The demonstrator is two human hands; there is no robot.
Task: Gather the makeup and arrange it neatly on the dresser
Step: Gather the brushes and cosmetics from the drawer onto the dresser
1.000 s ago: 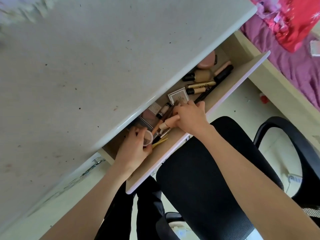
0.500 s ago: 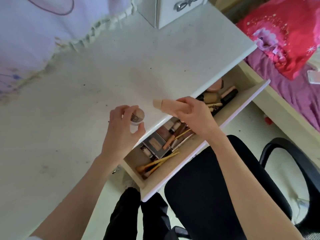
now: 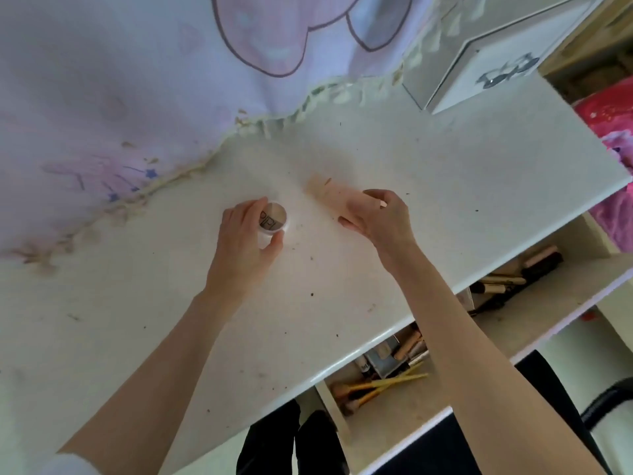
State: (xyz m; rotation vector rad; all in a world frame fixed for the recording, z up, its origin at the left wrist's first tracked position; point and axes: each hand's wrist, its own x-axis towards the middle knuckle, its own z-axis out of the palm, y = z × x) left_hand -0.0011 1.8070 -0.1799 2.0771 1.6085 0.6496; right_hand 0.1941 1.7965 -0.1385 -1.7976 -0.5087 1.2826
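My left hand point(image 3: 248, 240) grips a small round white jar point(image 3: 273, 221) with dark lettering, low over the middle of the white dresser top point(image 3: 445, 186). To its right, my right hand point(image 3: 376, 217) holds a peach-coloured tube point(image 3: 330, 192) that points up and left, blurred by motion, just above the top. Under the dresser's front edge the open drawer point(image 3: 507, 320) shows more makeup: yellow-handled brushes point(image 3: 380, 389), a grey compact point(image 3: 385, 361) and dark tubes point(image 3: 513, 279).
A pale cloth with a pink cartoon print point(image 3: 137, 80) hangs along the back of the dresser. A small white drawer box point(image 3: 479, 56) stands at the back right. A black chair point(image 3: 548, 406) sits in front of the drawer, and red and pink bedding point(image 3: 613, 132) lies at the right.
Both hands have lifted out of the drawer and moved away from me over the dresser top, the left carrying the jar, the right the peach tube. The view tilted up toward the cloth.
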